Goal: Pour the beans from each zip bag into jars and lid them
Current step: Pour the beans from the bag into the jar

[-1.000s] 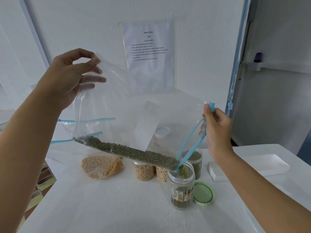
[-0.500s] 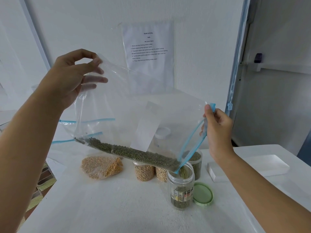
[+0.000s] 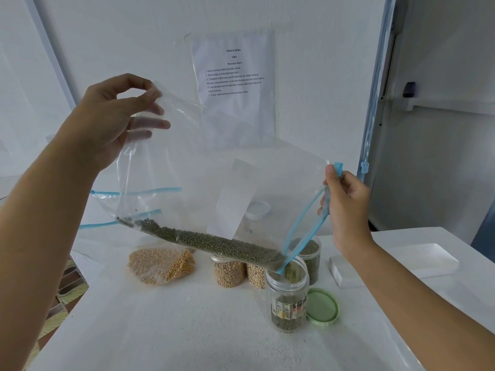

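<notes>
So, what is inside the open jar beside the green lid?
The jar holds green beans at the bottom; a corner of the zip bag reaches into its mouth. The label hides their level.

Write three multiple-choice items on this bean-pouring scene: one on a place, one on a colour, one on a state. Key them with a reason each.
1. Where does the loose green lid lie?
A. on the table beside the open jar
B. screwed onto that jar
C. on the floor

2. What colour is the zipper strip of the held zip bag?
A. red
B. blue
C. black

3. How is that bag held?
A. flat on the table, sealed
B. upright, mouth up
C. tilted, open corner down at the jar's mouth

Key:
1 A: the lid rests on the white table just right of the jar.
2 B: the strip is light blue.
3 C: the left hand pinches the high corner, the right hand grips the zipper end, and the green beans slope toward the jar.
</notes>
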Available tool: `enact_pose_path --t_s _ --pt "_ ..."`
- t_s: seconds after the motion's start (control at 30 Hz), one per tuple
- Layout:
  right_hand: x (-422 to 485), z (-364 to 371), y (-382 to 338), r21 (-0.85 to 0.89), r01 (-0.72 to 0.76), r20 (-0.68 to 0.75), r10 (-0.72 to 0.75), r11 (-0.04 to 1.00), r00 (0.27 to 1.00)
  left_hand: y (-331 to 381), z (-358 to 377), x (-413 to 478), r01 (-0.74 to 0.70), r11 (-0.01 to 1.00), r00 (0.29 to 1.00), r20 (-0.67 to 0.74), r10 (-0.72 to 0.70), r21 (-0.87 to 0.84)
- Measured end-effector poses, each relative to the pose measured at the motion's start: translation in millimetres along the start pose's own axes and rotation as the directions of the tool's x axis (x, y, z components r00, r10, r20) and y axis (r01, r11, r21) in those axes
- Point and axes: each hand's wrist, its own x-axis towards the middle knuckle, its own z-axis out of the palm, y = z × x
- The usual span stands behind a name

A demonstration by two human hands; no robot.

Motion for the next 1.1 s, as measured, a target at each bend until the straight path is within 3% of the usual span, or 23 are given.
enact_pose_path --t_s 1.1 --pt "-2 -4 -6 0.006 0.004 -0.029 -0.004 1.0 1.0 11 7 -3 -0.007 1.0 1.0 0.012 0.007 0.026"
